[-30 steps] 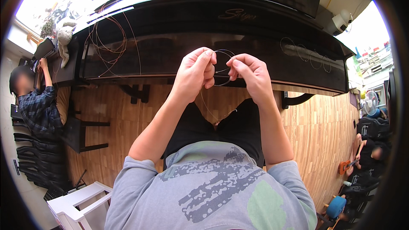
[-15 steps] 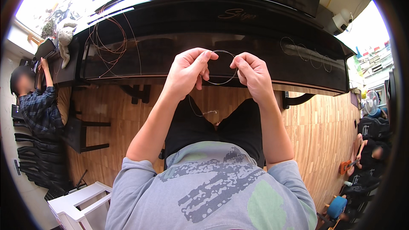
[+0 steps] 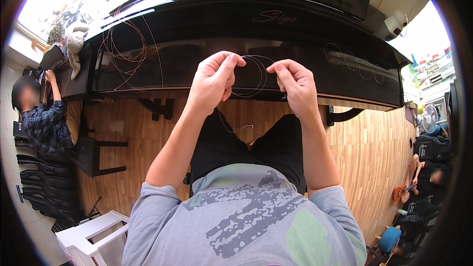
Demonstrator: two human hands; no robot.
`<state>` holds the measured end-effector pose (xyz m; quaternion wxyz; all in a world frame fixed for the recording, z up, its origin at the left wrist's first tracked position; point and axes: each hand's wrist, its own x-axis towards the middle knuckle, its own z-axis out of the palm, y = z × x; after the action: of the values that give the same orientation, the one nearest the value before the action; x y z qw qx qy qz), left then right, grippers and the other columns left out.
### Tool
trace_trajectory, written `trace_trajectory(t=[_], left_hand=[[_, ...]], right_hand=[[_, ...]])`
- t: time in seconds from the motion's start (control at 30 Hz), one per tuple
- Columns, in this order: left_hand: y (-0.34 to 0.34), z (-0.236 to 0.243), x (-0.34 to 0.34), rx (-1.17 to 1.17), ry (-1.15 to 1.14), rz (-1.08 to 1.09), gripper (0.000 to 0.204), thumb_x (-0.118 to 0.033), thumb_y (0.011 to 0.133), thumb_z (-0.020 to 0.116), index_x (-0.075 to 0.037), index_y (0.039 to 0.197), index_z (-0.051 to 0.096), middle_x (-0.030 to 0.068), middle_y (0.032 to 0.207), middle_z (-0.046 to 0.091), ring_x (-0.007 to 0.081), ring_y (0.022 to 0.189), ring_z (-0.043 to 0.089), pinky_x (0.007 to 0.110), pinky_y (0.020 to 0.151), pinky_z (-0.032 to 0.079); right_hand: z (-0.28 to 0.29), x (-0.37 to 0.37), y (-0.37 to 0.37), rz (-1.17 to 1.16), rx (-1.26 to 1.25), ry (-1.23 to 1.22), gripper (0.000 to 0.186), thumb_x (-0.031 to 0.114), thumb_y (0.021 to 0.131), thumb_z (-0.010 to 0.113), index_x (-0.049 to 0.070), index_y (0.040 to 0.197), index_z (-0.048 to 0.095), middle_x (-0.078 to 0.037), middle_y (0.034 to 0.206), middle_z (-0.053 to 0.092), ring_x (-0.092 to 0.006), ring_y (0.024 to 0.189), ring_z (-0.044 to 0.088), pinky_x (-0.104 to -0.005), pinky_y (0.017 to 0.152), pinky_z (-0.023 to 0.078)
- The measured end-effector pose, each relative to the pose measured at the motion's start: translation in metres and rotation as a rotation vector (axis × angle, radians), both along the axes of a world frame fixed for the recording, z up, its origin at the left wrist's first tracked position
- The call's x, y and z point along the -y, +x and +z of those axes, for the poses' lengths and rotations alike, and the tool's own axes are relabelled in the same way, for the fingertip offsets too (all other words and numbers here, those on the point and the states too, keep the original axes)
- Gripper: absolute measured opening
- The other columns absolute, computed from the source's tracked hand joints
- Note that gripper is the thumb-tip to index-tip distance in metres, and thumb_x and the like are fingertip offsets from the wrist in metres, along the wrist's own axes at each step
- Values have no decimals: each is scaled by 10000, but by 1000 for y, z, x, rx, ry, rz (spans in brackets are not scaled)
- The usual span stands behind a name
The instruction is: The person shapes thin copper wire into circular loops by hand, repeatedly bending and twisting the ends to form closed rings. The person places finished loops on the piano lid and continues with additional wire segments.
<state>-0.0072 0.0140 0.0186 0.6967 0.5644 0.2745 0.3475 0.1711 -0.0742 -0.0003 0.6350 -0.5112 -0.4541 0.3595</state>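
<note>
Holding: I saw both hands raised in front of the black piano (image 3: 207, 76), with a coiled wire string (image 3: 252, 76) stretched between them.
Left hand: the left hand (image 3: 213, 83) was pinched on the coil's left side, thumb and forefinger pressed together on the wire.
Right hand: the right hand (image 3: 297, 84) gripped the coil's right side, its fingers closed on the wire near the thumb tip.
String position: the loop hung in the air between the two hands, just above my lap, and a loose tail (image 3: 231, 125) trailed down from under the left hand, ending in a small bend.
Piano top, left: a bundle of copper-coloured wire loops (image 3: 125, 49) lay there.
Piano top, right: a row of small wire coils (image 3: 354, 66) lay well apart from the hands.
Floor: wooden boards (image 3: 369, 162) ran under me.
Nearby: another person's plaid sleeve (image 3: 47, 123) showed at the far left.
</note>
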Motion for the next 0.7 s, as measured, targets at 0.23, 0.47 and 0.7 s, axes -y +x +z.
trace_trajectory(t=[0.23,0.47,0.7], left_hand=[[4,-1,3,66,-71,-41,231,-235,1010,486,-52,919,593,-75,549,364,0,444,291,168,359,252],[5,-3,3,30,-14,-29,218,-216,1005,491,-49,916,600,-62,563,418,2,460,335,170,359,238],[3,-7,-3,-133,331,71,237,-194,989,518,-23,875,636,-21,661,547,28,618,463,182,560,370]], right_hand=[[5,4,-3,439,-522,-104,218,177,978,514,7,1030,641,93,561,347,-12,449,258,-196,435,206],[3,0,-3,420,-538,-99,165,165,959,527,35,898,608,61,614,433,-10,434,288,-203,421,212],[6,0,-2,400,-632,-73,148,134,945,495,34,876,579,2,713,515,-18,412,277,-201,404,218]])
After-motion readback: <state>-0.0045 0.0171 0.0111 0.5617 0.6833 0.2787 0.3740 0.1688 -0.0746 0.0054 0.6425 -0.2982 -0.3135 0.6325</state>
